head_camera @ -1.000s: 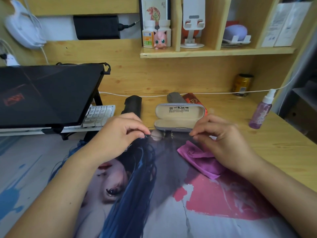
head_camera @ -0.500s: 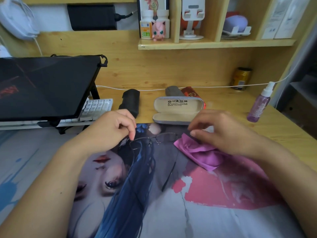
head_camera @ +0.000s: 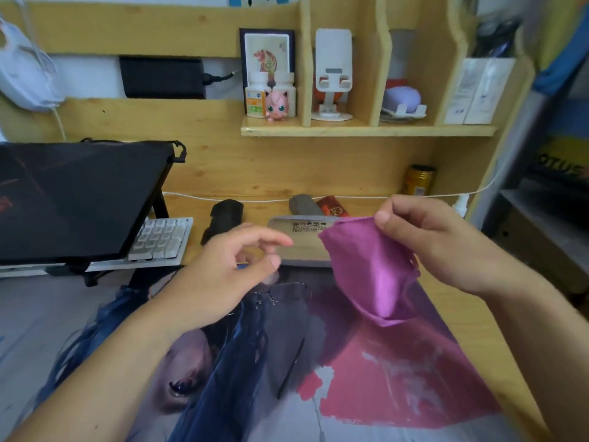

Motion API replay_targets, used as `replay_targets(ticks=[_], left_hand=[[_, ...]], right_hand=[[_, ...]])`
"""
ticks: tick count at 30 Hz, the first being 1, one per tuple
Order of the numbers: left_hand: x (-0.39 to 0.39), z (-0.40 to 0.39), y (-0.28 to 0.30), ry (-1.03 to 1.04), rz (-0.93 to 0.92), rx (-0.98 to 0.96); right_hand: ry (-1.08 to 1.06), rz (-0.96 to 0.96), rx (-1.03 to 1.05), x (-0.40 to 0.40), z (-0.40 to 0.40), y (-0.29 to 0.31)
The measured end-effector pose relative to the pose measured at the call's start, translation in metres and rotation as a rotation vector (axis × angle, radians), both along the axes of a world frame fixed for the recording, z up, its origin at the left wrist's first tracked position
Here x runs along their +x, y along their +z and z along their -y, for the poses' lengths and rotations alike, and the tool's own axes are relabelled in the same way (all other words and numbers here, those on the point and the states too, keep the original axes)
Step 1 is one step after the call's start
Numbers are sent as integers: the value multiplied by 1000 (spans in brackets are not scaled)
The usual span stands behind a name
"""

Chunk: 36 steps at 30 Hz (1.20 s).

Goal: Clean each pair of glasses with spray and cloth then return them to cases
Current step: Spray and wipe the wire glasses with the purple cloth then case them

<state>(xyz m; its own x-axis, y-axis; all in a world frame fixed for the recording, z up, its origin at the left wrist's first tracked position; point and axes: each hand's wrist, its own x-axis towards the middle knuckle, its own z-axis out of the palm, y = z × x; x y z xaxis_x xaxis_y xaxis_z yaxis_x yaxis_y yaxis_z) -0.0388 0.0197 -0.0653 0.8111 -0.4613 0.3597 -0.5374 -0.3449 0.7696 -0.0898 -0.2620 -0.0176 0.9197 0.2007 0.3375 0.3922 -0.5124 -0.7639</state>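
Head view: right hand [head_camera: 446,247] pinched the cloth [head_camera: 369,269] aloft; left hand [head_camera: 229,275] hovered loose and empty; glasses [head_camera: 280,291] lay unwiped, needing pickup next.

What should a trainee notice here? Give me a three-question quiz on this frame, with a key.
1. True or false: the right hand pinches the purple cloth above the desk mat.
2. Where are the glasses? A) in the open case B) lying on the mat C) in the left hand
3. Fill in: the left hand holds ____.

Key: 1 true; 2 B; 3 nothing, its fingers loosely open above the glasses.
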Motion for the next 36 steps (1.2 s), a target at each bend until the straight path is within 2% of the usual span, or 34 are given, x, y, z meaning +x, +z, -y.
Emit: replay_targets(ticks=[3, 5, 8, 10, 12, 15, 19, 22, 25, 27, 28, 29, 30, 32, 33, 34, 36], left_hand=[[7, 17, 28, -225, -254, -29], [16, 30, 47, -345, -386, -45], [25, 44, 67, -448, -482, -89], [30, 48, 75, -439, -541, -173], [36, 49, 79, -413, -569, -248], [38, 55, 83, -431, -617, -261], [36, 71, 87, -304, -571, -265], [30, 81, 91, -299, -530, -275], [18, 90, 104, -366, -453, -69], [16, 97, 109, -344, -441, 85], [14, 99, 109, -311, -463, 86], [13, 99, 104, -268, -499, 39], [10, 99, 97, -218, -624, -80], [3, 98, 75, -187, -985, -369], [-3, 98, 60, -233, -1113, -435], [-12, 97, 47, -297, -1175, -433], [-29, 94, 32, -331, -1146, -391]], right_hand=[[21, 94, -154, 1, -17, 30], [32, 110, -164, 5, -22, 46], [15, 125, -174, 12, -22, 59], [-26, 143, -228, 16, -16, 60], [-29, 36, -244, 17, -2, 58], [-21, -128, -266, 11, 24, 54], [-137, -137, -55, 0, 45, 57], [-34, -270, 42, -7, 60, 55], [142, -380, 126, -13, 45, 42], [182, -380, 241, -11, 28, 27], [170, -375, 330, -11, 23, 21], [158, -387, 440, -12, 19, 17], [155, -412, 559, -13, 20, 13], [138, -480, 753, -19, 24, 9], [120, -518, 818, -23, 27, 7], [93, -552, 870, -25, 30, 5], [8, -607, 929, -27, 39, 1]])
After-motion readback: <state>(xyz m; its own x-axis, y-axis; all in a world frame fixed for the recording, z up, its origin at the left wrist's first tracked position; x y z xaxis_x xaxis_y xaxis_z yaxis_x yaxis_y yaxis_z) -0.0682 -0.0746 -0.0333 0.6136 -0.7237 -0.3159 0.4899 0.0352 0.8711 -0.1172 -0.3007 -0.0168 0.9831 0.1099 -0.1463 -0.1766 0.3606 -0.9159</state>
